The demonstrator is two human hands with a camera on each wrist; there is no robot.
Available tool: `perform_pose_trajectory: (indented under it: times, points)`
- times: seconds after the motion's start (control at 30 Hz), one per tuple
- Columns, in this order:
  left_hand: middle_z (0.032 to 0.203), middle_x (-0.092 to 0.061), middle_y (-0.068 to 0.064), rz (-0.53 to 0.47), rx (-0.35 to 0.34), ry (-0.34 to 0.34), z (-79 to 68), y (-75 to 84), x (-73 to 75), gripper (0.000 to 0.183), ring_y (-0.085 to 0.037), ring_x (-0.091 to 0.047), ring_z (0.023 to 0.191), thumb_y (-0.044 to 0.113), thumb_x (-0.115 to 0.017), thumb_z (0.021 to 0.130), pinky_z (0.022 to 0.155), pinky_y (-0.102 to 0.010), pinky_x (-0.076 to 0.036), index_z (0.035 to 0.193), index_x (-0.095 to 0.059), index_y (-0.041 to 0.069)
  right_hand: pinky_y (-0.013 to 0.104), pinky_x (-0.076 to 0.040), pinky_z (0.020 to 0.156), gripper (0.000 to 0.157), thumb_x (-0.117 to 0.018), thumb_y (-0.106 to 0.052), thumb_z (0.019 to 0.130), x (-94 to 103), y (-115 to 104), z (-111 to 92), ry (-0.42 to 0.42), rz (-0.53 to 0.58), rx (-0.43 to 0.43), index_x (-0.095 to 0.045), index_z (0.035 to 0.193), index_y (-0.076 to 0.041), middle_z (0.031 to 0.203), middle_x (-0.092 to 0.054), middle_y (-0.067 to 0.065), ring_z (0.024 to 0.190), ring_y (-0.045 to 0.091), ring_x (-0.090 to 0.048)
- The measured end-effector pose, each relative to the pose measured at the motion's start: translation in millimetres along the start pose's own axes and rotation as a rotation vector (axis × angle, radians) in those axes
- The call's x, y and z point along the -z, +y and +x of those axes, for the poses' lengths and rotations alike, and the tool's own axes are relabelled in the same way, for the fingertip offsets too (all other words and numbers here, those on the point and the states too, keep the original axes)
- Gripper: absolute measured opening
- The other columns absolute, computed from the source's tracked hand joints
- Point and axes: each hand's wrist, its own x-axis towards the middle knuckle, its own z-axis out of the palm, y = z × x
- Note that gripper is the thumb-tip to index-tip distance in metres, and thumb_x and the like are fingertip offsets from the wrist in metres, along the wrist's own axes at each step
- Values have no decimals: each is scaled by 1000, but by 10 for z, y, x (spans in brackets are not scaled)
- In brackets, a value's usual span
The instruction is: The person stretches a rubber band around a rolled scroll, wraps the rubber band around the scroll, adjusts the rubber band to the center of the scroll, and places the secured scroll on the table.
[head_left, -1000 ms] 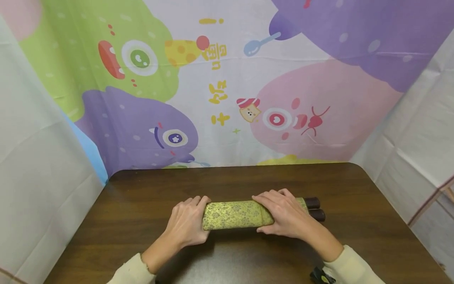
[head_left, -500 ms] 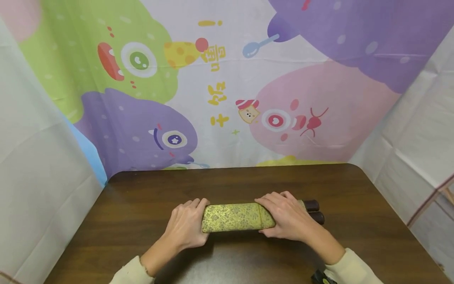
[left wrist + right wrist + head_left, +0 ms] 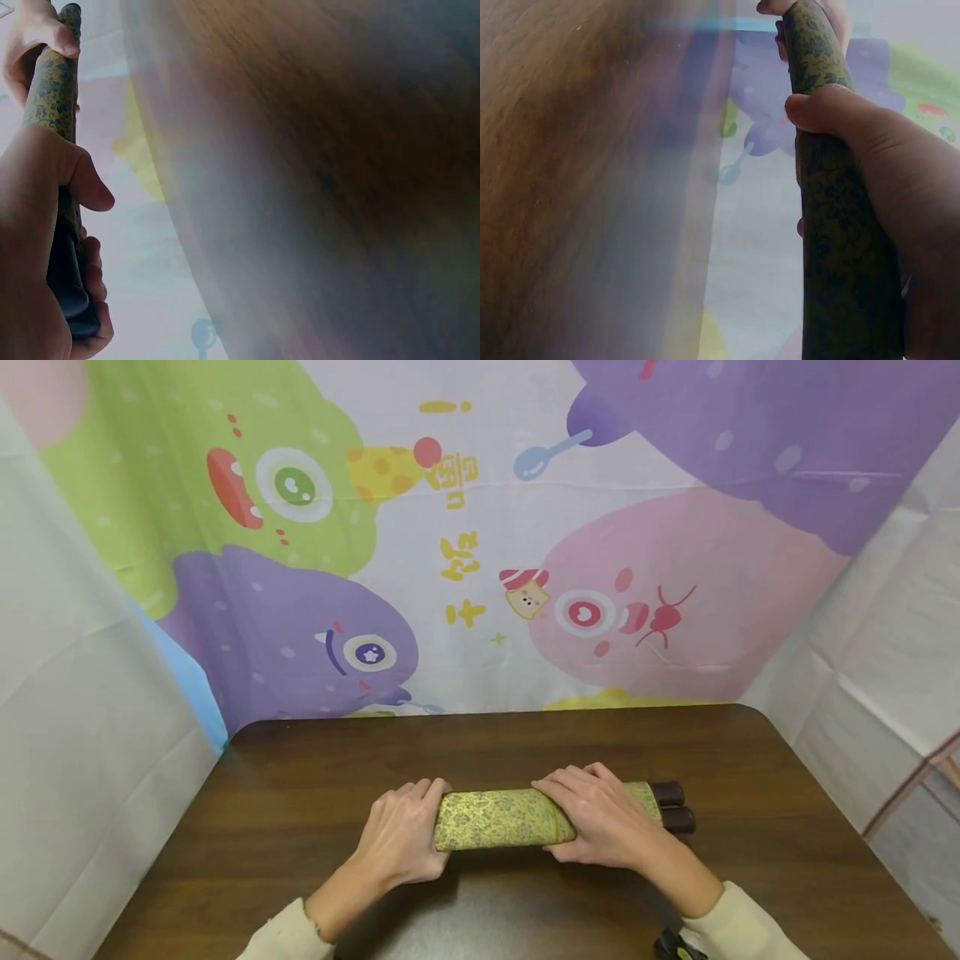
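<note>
A rolled scroll (image 3: 495, 818) in yellow-green floral brocade lies crosswise between my two hands, held over the table. My left hand (image 3: 401, 835) grips its left end, with the thumb on the near side and the fingers wrapped round the far side. Farther right, my right hand (image 3: 603, 814) grips the scroll short of its other end. Two dark roller knobs (image 3: 678, 820) stick out past that hand, side by side. In the left wrist view, dark knobs (image 3: 67, 277) also show inside the left palm. Most of the right fingers are hidden behind the scroll in the right wrist view.
The brown wooden table (image 3: 300, 760) has rounded far corners. Behind it hangs a cloth backdrop (image 3: 480, 677) with cartoon monsters, and pale cloth walls (image 3: 862, 677) stand on both sides. A small black item (image 3: 678, 946) shows by the right sleeve.
Both hands keep their grip. The scroll has shifted very slightly to the right, and a bit more of its right end shows past my right hand than half a second ago.
</note>
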Motion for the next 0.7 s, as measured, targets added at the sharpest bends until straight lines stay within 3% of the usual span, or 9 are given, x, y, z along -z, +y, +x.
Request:
perform_pose_trajectory:
  times: [0.3, 0.47, 0.7]
  points:
    - [91, -75, 3, 19, 6, 5, 1, 13, -2, 65, -18, -68, 73, 32, -89, 54, 60, -32, -52, 114, -69, 16, 42, -60, 90, 89, -103, -57, 72, -6, -37, 36, 5, -21, 8, -75, 141, -9, 126, -80, 1, 112, 19, -76]
    - [90, -76, 3, 44, 11, 17, -12, -7, 5, 66, -20, -69, 73, 33, -91, 53, 59, -33, -52, 113, -69, 16, 46, -60, 92, 94, -102, -58, 72, 11, -9, 6, -28, -5, -38, -72, 146, -9, 132, -79, 2, 117, 21, -75]
    - [90, -74, 1, 42, 3, 16, -6, -30, 24, 65, -22, -68, 73, 30, -90, 52, 58, -34, -51, 113, -69, 15, 46, -59, 91, 86, -103, -53, 73, 3, 31, -27, -4, -1, -54, -73, 142, -10, 130, -79, 1, 116, 21, -76]
